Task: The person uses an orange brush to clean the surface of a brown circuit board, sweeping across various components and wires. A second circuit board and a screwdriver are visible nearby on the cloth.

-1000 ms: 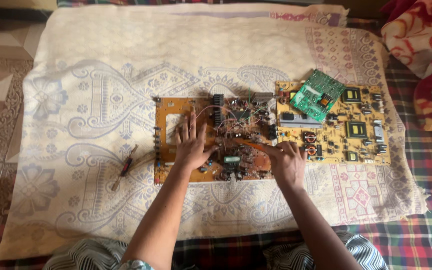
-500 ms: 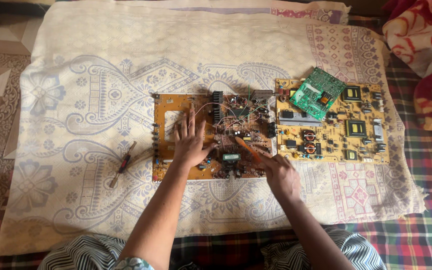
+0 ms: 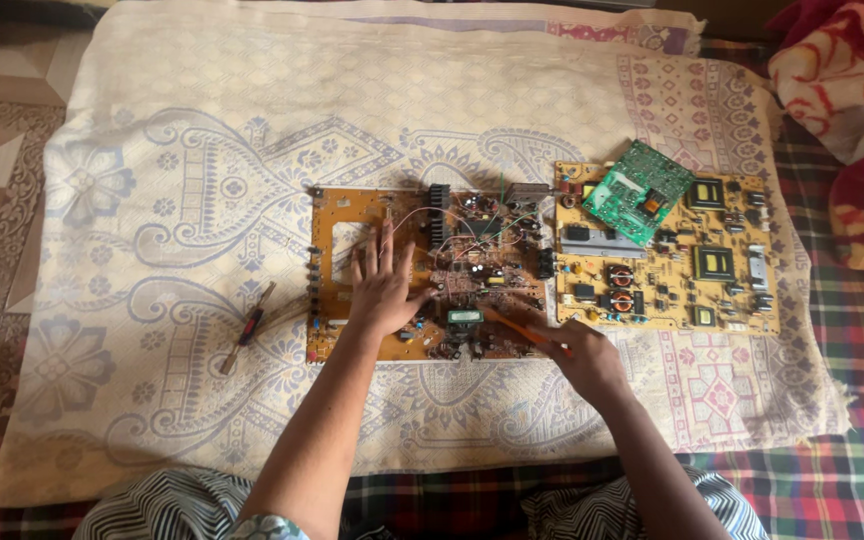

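Orange circuit board (image 3: 432, 275) at centre of a cream patterned cloth (image 3: 202, 180). Left hand (image 3: 384, 290) flat on it, fingers spread, gripping nothing. Right hand (image 3: 582, 358) at its 4 o'clock corner, clenched on an orange-handled tool (image 3: 517, 328) angled toward 10 o'clock. Second yellow board (image 3: 692, 280) touching at 3 o'clock; small green board (image 3: 638, 191) atop. Dark screwdriver (image 3: 248, 327) well apart at 9 o'clock.

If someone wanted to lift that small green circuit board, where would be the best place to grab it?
Probably by the bare edges of the small green circuit board, pinching its two long sides from above. It lies tilted on top of the yellow board, with one corner overhanging the top edge, so fingers could slip under there without pressing its parts.
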